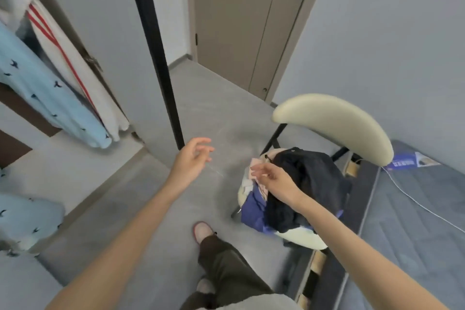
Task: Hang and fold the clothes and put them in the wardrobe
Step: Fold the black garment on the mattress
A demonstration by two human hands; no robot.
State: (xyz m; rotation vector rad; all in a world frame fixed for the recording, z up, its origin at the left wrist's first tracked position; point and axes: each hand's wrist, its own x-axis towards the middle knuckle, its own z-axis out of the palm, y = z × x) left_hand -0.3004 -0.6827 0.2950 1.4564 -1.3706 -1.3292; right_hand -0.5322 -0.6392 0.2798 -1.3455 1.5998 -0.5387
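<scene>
**Both hands free, clothes pile on chair**

Left hand [192, 160]: out over the grey floor [141, 204], palm turned in, fingers relaxed and spread, holds nothing.
Right hand [274, 178]: above the pile of clothes [281, 214], fingers loosely bent, no grip visible. Its fingertips [254, 167] are at the edge of the pink cloth [261, 190]; can't tell if they touch it.

The pile sits on the seat of the cream chair [334, 123]. Black garment [317, 176] is on top, blue garment [251, 209] under it at the front, pink cloth tucked in on the floor side.

Wardrobe [15, 106] is at far left, well apart from the chair. Hanging in it: light blue garment [37, 88] with a dark bird print, and just beside it a white garment [73, 70] with red stripes. On a lower level lies a light blue bundle [27, 219] in the same print.

A grey mattress [415, 221] runs beside the chair, with a white cable [415, 202] across it.
</scene>
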